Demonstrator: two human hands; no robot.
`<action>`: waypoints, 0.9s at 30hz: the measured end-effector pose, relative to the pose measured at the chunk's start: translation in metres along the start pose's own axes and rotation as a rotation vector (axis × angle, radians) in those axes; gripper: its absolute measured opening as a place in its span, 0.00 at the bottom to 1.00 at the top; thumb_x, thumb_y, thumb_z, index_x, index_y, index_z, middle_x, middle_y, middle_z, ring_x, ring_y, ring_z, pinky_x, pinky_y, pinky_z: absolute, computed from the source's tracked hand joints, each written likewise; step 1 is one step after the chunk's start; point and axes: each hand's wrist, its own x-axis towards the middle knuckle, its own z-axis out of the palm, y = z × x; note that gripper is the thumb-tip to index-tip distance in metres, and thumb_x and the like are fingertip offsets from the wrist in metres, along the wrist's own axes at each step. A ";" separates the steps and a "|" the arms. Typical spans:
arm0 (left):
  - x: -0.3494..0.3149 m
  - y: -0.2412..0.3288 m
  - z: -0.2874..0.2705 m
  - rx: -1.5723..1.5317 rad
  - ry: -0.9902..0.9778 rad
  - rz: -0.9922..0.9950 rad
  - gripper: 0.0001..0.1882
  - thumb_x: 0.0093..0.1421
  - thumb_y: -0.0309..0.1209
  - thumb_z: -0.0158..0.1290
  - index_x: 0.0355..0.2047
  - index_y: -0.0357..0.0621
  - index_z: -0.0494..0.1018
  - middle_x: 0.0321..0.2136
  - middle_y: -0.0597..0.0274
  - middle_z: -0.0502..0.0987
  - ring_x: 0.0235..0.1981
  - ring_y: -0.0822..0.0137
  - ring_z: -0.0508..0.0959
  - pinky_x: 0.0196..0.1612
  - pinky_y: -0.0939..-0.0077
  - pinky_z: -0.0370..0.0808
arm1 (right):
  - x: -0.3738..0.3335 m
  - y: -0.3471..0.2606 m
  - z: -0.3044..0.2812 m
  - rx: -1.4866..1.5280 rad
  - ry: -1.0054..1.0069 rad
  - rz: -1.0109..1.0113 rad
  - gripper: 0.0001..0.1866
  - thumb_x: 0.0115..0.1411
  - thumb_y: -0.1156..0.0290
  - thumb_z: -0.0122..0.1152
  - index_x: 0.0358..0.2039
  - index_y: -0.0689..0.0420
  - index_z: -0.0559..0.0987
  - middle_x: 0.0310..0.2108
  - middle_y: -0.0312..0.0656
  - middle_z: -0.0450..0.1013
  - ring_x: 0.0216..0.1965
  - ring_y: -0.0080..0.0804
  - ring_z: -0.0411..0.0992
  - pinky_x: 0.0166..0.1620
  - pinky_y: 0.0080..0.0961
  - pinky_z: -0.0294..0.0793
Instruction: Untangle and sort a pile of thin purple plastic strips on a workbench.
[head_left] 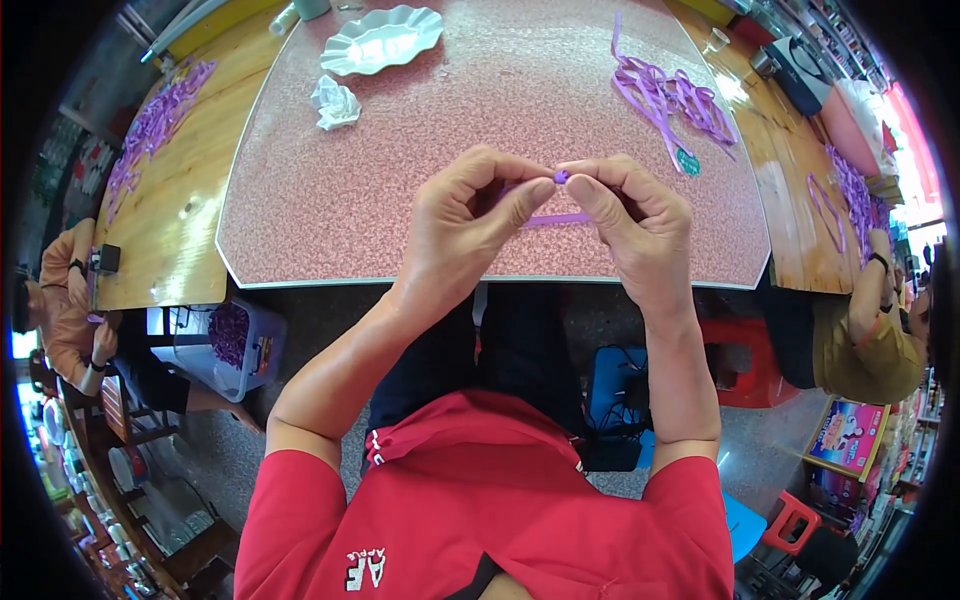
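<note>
Both my hands are raised over the near part of a pink speckled table [380,220], fingertips almost meeting. Between them is a small purple ribbon knot [561,177]. My left hand [468,212] pinches its left side with thumb and forefinger, and my right hand [640,212] pinches the right side. A flat length of purple ribbon [556,219] runs behind my thumbs from one hand toward the other. The remaining fingers of each hand are curled in, so any ribbon inside the palms is hidden.
Loose purple ribbons [665,90] lie at the back right with a green tag [688,162]. A white wavy-edged dish [382,40] and crumpled white tissue [335,103] are at the back left. Co-workers sit at wooden tables on either side; a plastic bin [255,345] stands lower left.
</note>
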 end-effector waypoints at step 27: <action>-0.010 0.013 0.003 -0.336 -0.066 -0.241 0.05 0.58 0.29 0.62 0.33 0.42 0.79 0.29 0.73 0.74 0.29 0.82 0.68 0.33 0.86 0.64 | -0.011 0.010 -0.001 0.525 -0.019 0.261 0.05 0.61 0.73 0.63 0.36 0.59 0.81 0.26 0.35 0.74 0.20 0.15 0.64 0.19 0.12 0.60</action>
